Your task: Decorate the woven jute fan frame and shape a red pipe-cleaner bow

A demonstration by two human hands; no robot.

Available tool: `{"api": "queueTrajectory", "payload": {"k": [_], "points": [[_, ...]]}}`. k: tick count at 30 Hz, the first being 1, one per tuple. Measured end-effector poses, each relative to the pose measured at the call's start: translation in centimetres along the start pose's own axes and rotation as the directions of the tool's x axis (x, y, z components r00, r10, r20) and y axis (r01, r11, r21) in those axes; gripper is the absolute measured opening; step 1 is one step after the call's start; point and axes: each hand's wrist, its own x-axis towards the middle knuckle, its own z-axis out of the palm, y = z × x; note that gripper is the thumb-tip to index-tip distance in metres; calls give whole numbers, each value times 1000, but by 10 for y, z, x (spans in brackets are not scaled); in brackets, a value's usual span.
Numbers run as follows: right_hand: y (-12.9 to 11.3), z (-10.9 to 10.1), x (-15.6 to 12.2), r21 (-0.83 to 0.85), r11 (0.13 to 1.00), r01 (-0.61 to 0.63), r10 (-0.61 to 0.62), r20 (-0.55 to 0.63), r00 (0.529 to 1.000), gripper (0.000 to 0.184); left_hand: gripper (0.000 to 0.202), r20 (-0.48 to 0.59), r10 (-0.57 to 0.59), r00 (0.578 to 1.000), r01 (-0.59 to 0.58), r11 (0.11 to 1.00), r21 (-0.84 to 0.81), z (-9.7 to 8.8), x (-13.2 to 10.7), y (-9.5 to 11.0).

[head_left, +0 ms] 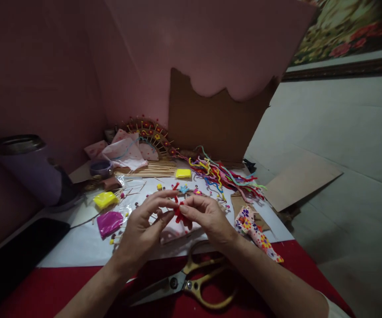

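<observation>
Both hands meet over the middle of the white work sheet, around a small red pipe cleaner (178,215) bent into a flower-like shape. My right hand (209,216) pinches it between thumb and fingers. On its other side, my left hand (147,221) has its thumb and fingertips against the red piece, index finger stretched above. Part of the pipe cleaner is hidden by the fingertips. Below the hands lies a folded light cloth (174,233). A blue pipe-cleaner flower (184,189) lies just behind. Large scissors (180,280) with yellowish handles rest nearest me on the red tablecloth (88,282).
Colored pipe cleaners (227,174) are heaped at back right, beside thin wooden sticks (154,169). Yellow (105,200) and magenta packets (109,223) lie left, near a lilac tumbler (33,170) and black device (21,247). Brown cardboard (213,119) stands behind; patterned fabric (259,232) lies right.
</observation>
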Motion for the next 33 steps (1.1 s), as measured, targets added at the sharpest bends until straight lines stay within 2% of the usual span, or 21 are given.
{"api": "queueTrajectory", "payload": {"k": [5, 10, 14, 19, 24, 27, 30, 33], "points": [[-2, -3, -5, 21, 999, 26, -27, 44, 999, 23, 6, 65, -68, 996, 71, 996, -45, 1, -1, 1], [-1, -3, -6, -32, 998, 50, -50, -18, 999, 21, 13, -134, -78, 988, 70, 996, -63, 2, 2, 1], [2, -3, -5, -54, 995, 78, -81, -56, 995, 20, 18, -30, -178, 984, 177, 984, -24, 5, 0, -1], [6, -2, -6, -90, 987, 136, -142, -54, 988, 18, 12, -50, -41, 998, 46, 994, 98, 7, -3, -5], [9, -2, -6, -206, 953, 222, -242, -79, 967, 17, 11, -52, 74, 996, -60, 972, 228, 7, -3, -4], [7, -1, -7, -288, 933, 214, -251, -97, 963, 17, 10, -19, 169, 985, -150, 920, 362, 7, -2, -4], [4, 0, -8, -352, 916, 194, -247, -110, 963, 19, 11, 38, 297, 954, -278, 830, 484, 7, -2, -5], [3, 2, -9, -368, 909, 195, -251, -111, 962, 20, 14, 83, 354, 932, -339, 762, 552, 7, -2, -8]]}}
